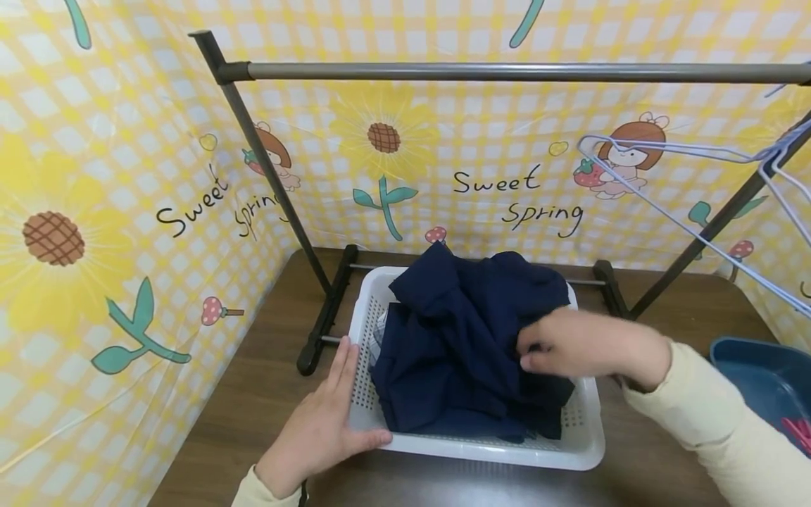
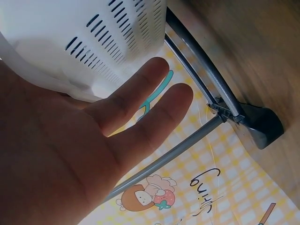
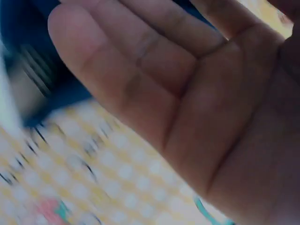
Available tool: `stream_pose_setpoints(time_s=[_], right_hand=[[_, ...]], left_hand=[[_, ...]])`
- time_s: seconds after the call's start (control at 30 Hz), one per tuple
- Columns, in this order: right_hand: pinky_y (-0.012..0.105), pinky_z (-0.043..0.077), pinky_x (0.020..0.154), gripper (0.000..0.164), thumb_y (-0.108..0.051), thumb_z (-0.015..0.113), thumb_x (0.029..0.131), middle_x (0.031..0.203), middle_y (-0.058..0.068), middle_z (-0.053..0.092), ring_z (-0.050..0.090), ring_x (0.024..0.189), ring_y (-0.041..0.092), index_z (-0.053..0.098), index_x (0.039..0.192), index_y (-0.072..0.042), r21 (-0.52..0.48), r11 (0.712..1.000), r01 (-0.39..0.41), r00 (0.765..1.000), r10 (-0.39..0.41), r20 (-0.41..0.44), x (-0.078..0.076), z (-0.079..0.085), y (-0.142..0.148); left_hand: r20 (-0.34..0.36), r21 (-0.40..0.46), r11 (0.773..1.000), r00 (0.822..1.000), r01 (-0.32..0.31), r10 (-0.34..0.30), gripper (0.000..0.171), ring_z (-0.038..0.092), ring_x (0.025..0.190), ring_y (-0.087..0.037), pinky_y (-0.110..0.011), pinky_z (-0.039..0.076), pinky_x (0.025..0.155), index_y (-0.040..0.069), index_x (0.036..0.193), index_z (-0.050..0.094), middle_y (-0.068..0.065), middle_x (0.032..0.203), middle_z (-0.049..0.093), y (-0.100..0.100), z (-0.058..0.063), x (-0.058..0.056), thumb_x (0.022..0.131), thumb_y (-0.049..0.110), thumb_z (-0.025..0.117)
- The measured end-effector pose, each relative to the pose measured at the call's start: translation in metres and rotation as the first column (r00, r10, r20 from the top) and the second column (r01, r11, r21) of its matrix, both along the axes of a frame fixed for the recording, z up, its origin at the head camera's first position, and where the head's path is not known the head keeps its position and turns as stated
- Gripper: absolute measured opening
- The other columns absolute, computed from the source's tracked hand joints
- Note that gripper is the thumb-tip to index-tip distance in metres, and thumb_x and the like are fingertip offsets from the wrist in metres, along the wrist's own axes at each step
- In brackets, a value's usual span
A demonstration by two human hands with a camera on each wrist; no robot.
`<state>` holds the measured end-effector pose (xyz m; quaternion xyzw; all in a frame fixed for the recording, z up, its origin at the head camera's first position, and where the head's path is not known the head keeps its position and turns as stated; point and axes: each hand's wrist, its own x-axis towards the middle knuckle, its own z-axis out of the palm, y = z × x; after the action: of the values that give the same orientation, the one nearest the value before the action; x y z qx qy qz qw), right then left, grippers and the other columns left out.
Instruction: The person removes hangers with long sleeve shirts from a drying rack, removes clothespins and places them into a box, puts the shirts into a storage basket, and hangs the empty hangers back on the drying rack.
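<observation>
A white perforated basket (image 1: 494,451) sits on the table, heaped with dark navy clothing (image 1: 443,352). At the basket's near left corner is my left hand (image 1: 323,415); its thumb lies on the rim and its fingers extend along the outer side. Those fingers (image 2: 154,117) look straight in the left wrist view. My right hand (image 1: 583,345) is over the right part of the clothing, fingers bent loosely and tips right at the fabric. Blurred in the right wrist view, the right palm (image 3: 220,112) shows no cloth against it.
Behind the basket stands a rack with a metal bar (image 1: 443,72) and black feet (image 1: 317,345). Blue wire hangers (image 1: 684,148) hang at the right. A teal basin (image 1: 754,373) with a pink item (image 1: 795,431) stands on the table (image 1: 253,422) at right.
</observation>
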<state>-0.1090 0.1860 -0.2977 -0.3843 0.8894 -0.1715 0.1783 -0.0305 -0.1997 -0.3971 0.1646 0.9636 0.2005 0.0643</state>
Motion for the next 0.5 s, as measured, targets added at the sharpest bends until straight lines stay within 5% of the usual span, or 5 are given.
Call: stream_pose_setpoints(time_s=[0.1,0.2,0.27,0.33,0.5], right_hand=[[0.034,0.048,0.063,0.013,-0.029,0.064,0.1,0.077,-0.008,0.06,0.056,0.067,0.01,0.067,0.101,-0.017,-0.017,0.99,0.141,0.985,-0.142,-0.095,-0.014,0.028,0.001],[0.051,0.049,0.089,0.054,-0.046,0.061,0.1,0.121,0.018,0.063,0.062,0.108,0.034,0.055,0.138,-0.009,0.003,0.963,0.269,0.96,-0.268,-0.088,-0.04,0.034,-0.003],[0.065,0.033,0.105,0.084,-0.058,0.058,0.097,0.152,0.034,0.032,0.035,0.138,0.051,0.028,0.158,-0.008,0.042,0.952,0.303,0.952,-0.302,-0.042,-0.06,0.025,-0.007],[0.072,0.019,0.108,0.1,-0.067,0.055,0.094,0.161,0.035,0.002,0.007,0.145,0.056,0.008,0.164,-0.014,0.108,0.95,0.294,0.955,-0.296,0.001,-0.079,0.008,-0.012],[0.077,0.016,0.105,0.104,-0.076,0.052,0.088,0.164,0.028,-0.007,-0.001,0.147,0.054,0.004,0.164,-0.024,0.223,0.95,0.218,0.974,-0.227,0.015,-0.09,-0.03,-0.037]], left_hand=[[0.002,0.005,1.0,1.0,0.0,0.0,0.131,0.06,0.111,-0.039,-0.055,0.052,0.082,0.009,0.163,0.0,-0.005,0.168,-0.01,0.0,-0.001,0.0,0.075,0.083,0.062],[0.012,0.009,1.0,1.0,-0.001,0.001,0.13,0.059,0.114,-0.04,-0.056,0.052,0.084,0.01,0.163,-0.001,-0.005,0.168,-0.011,0.001,-0.001,0.0,0.075,0.083,0.062],[0.016,0.008,1.0,1.0,-0.006,0.005,0.131,0.059,0.113,-0.041,-0.056,0.051,0.084,0.011,0.163,-0.001,-0.005,0.168,-0.01,0.001,0.0,0.0,0.075,0.083,0.062],[0.018,0.008,1.0,1.0,-0.009,0.009,0.131,0.061,0.109,-0.039,-0.056,0.052,0.083,0.011,0.163,-0.001,-0.005,0.168,-0.009,0.001,0.0,0.0,0.074,0.083,0.063],[0.017,0.013,1.0,1.0,-0.014,0.013,0.132,0.063,0.1,-0.035,-0.054,0.052,0.082,0.011,0.163,0.0,-0.004,0.169,-0.009,0.0,0.0,-0.001,0.073,0.082,0.066]])
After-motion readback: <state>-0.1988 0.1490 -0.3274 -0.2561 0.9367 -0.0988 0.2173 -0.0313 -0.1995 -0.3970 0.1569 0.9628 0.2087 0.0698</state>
